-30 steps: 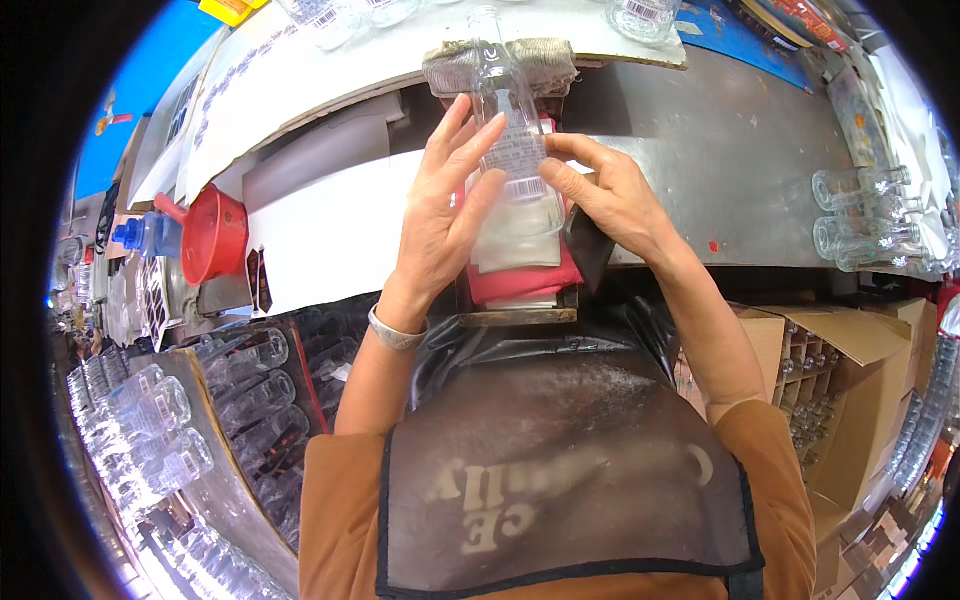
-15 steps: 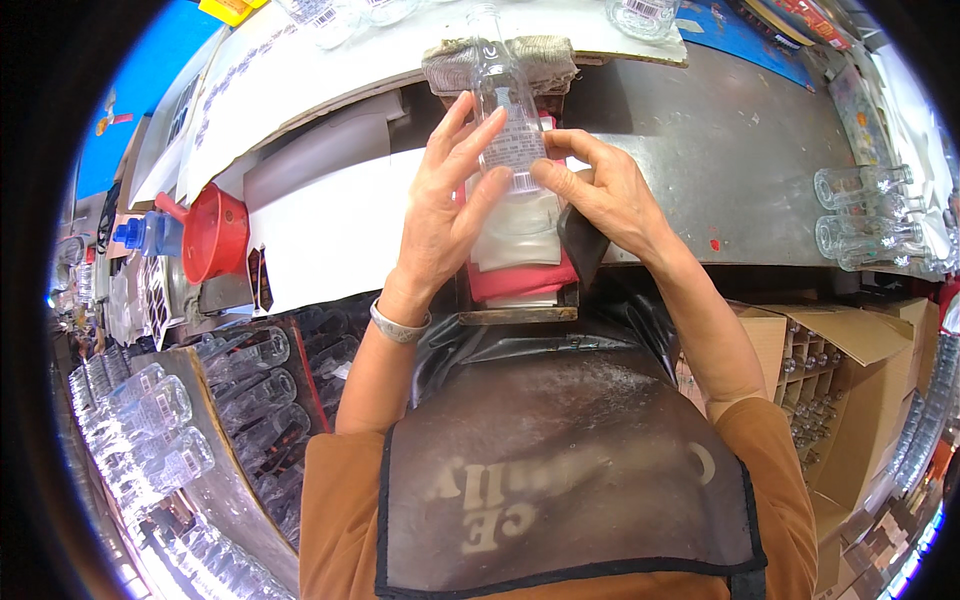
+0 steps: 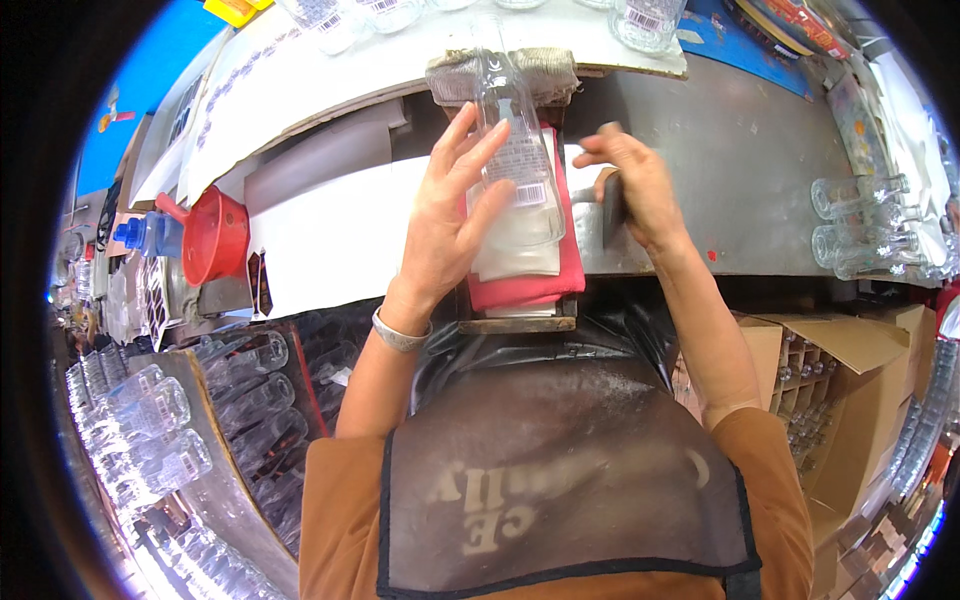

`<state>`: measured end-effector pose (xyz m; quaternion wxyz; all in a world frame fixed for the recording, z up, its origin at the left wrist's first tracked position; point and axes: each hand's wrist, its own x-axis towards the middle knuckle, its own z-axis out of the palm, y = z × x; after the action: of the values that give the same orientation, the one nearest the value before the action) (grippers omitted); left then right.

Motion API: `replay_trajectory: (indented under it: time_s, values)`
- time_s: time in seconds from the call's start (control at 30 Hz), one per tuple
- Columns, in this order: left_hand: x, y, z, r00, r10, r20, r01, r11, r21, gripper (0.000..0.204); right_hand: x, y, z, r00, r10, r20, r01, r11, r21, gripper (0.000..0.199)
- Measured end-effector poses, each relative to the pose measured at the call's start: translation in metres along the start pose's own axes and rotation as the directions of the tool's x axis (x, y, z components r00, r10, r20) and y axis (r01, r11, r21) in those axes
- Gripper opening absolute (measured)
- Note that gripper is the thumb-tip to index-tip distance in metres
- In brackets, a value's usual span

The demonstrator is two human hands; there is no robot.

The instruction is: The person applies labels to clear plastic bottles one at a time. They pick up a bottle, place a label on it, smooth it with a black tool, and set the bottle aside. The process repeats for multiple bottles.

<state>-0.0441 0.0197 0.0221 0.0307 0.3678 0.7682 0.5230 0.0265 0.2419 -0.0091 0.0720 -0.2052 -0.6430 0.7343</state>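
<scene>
A clear glass bottle [image 3: 525, 218] lies on its side in front of me, neck away, with a printed white label on its upper face. It rests on a wooden stand [image 3: 515, 325] padded with a red cloth [image 3: 572, 262] and white sheets. My left hand [image 3: 455, 195] is open at the bottle's left side, fingers spread, thumb over the label's edge; whether the thumb touches is unclear. To the right of the bottle, apart from it, my right hand [image 3: 640, 190] is closed on a dark flat scraper-like piece [image 3: 613, 212]. Its fingertips are blurred.
A rolled grey cloth [image 3: 545, 75] supports the neck end. Several bottles [image 3: 648, 22] stand along the white board at the back; others [image 3: 865, 235] lie at the right. A red dipper [image 3: 215, 235] sits at left. Below are a carton [image 3: 860, 400] and bottle racks [image 3: 170, 400].
My right hand has lifted off the bottle and moved right with the dark flat piece. The bottle has shifted slightly toward me and turned a little. My left hand stays nearly in place.
</scene>
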Motion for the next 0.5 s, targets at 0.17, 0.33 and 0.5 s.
replay_trajectory:
  time_s: [0.17,0.33,0.5]
  values:
    - [-0.003,-0.003,-0.001,1.000,0.019,-0.004,-0.019,1.000,0.021,0.057,-0.012,-0.031,0.008,0.978,-0.183,0.098,0.179,0.983,0.052,0.036]
    - [-0.001,-0.003,0.003,0.999,-0.045,-0.028,0.041,0.989,-0.143,0.084,0.013,-0.075,0.021,0.772,-0.603,0.200,0.594,0.573,-0.564,0.029]
    - [-0.002,0.004,0.007,0.993,-0.094,-0.076,0.076,0.975,-0.207,0.098,0.019,-0.102,0.048,0.505,-0.604,0.616,0.823,0.124,-0.554,0.025]
